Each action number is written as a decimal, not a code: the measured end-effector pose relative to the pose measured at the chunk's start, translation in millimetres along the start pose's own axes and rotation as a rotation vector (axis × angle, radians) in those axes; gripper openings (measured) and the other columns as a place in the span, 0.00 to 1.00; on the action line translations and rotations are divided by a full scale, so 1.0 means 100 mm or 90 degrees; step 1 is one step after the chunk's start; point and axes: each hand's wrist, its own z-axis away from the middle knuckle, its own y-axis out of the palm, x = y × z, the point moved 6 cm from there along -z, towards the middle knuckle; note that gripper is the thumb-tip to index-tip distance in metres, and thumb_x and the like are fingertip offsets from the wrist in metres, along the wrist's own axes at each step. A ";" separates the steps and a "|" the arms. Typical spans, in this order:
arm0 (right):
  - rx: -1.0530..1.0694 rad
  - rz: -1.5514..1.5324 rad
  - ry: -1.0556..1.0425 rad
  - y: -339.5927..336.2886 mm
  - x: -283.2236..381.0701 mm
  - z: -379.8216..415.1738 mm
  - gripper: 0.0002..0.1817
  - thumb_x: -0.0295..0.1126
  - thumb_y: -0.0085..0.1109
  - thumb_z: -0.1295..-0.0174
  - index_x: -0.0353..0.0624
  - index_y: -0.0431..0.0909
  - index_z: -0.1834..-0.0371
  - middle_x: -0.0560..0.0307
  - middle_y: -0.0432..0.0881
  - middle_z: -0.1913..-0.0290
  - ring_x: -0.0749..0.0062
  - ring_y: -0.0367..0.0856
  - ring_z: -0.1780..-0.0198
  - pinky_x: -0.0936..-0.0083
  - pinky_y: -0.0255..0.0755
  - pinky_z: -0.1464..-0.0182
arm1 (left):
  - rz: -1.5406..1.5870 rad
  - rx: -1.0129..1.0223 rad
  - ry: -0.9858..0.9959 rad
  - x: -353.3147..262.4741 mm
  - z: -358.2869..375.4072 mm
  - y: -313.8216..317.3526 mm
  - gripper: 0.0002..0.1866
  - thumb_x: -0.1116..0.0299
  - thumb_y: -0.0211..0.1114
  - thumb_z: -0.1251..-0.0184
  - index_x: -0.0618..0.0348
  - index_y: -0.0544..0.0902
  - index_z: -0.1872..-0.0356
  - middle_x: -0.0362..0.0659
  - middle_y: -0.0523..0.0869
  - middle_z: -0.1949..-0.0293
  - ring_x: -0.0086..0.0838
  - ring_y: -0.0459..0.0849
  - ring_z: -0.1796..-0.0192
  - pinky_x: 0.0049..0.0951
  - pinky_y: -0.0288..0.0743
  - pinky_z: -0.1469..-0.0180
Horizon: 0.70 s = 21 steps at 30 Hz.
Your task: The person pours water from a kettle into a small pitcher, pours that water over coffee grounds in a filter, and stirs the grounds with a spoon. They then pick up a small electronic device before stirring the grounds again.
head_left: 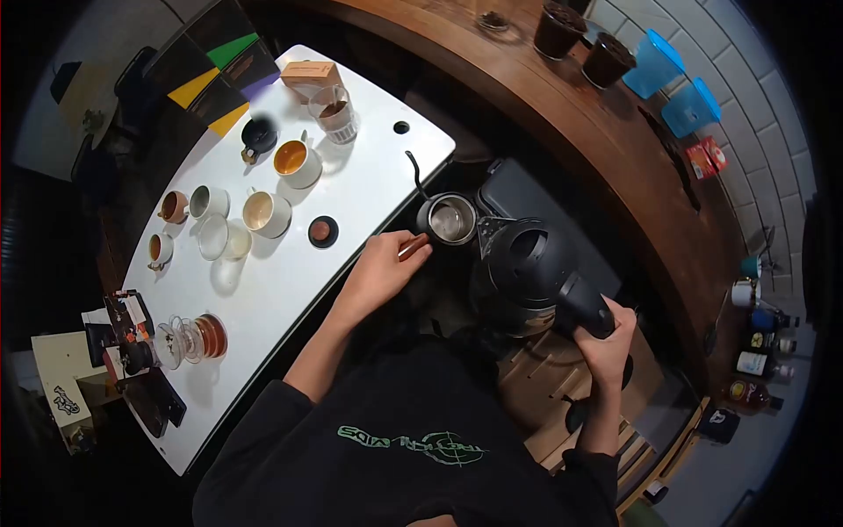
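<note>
My left hand (382, 274) is closed around the wooden handle of a small gooseneck kettle (451, 219). That kettle has no lid on, and its shiny metal inside shows; its thin black spout points away from me. In my right hand (608, 341) is the handle of a large black electric kettle (525, 268). The electric kettle leans toward the small one, its spout right at the open rim. A round black lid with a brown knob (323, 232) lies on the white table, just beyond my left hand.
The white table (290, 272) at left carries several cups, among them a white mug (298, 164), plus a ribbed glass (335, 116), a cardboard box (309, 77) and a glass dripper set (193, 339). A wooden counter (606, 149) curves along the right, with blue containers (654, 63) on it.
</note>
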 end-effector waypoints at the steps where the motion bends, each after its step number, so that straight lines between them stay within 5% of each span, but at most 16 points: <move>1: 0.016 0.020 -0.006 0.05 0.02 -0.06 0.07 0.21 0.60 0.61 0.33 0.76 0.76 0.65 0.65 0.84 0.87 0.64 0.79 0.83 0.58 0.74 | -0.010 0.004 0.003 0.06 -0.04 -0.03 0.20 0.57 0.67 0.30 0.70 0.84 0.65 0.48 0.78 0.79 0.26 0.74 0.74 0.34 0.69 0.67; 6: 0.011 0.063 -0.045 0.28 0.34 -0.30 0.07 0.21 0.60 0.62 0.34 0.72 0.80 0.64 0.61 0.85 0.87 0.61 0.80 0.81 0.56 0.75 | -0.008 0.015 -0.001 0.19 -0.13 -0.18 0.21 0.57 0.66 0.30 0.71 0.84 0.64 0.49 0.80 0.78 0.26 0.75 0.74 0.33 0.70 0.66; 8: 0.040 0.121 -0.079 0.36 0.43 -0.39 0.08 0.21 0.60 0.62 0.34 0.70 0.81 0.62 0.59 0.85 0.87 0.60 0.80 0.80 0.55 0.76 | -0.008 0.024 0.005 0.22 -0.17 -0.22 0.20 0.58 0.66 0.30 0.71 0.84 0.67 0.58 0.85 0.75 0.46 0.86 0.71 0.39 0.77 0.62; 18: 0.109 0.111 0.013 0.62 0.49 -0.70 0.08 0.22 0.61 0.61 0.34 0.70 0.81 0.64 0.61 0.85 0.88 0.60 0.79 0.80 0.54 0.76 | 0.026 0.043 -0.004 0.41 -0.34 -0.42 0.21 0.58 0.66 0.31 0.74 0.84 0.66 0.59 0.85 0.74 0.46 0.86 0.70 0.40 0.77 0.62; 20: 0.096 0.126 -0.018 0.64 0.57 -0.73 0.08 0.22 0.61 0.61 0.34 0.70 0.81 0.65 0.61 0.85 0.88 0.60 0.79 0.81 0.54 0.76 | 0.016 0.048 -0.001 0.52 -0.39 -0.40 0.21 0.56 0.65 0.30 0.72 0.84 0.61 0.51 0.83 0.75 0.28 0.79 0.72 0.33 0.73 0.64; 21: 0.096 0.126 -0.017 0.64 0.56 -0.74 0.08 0.22 0.61 0.61 0.34 0.70 0.81 0.65 0.61 0.85 0.88 0.60 0.79 0.81 0.54 0.76 | 0.017 0.048 -0.001 0.55 -0.41 -0.39 0.21 0.56 0.65 0.30 0.72 0.84 0.61 0.51 0.83 0.75 0.28 0.79 0.72 0.33 0.73 0.64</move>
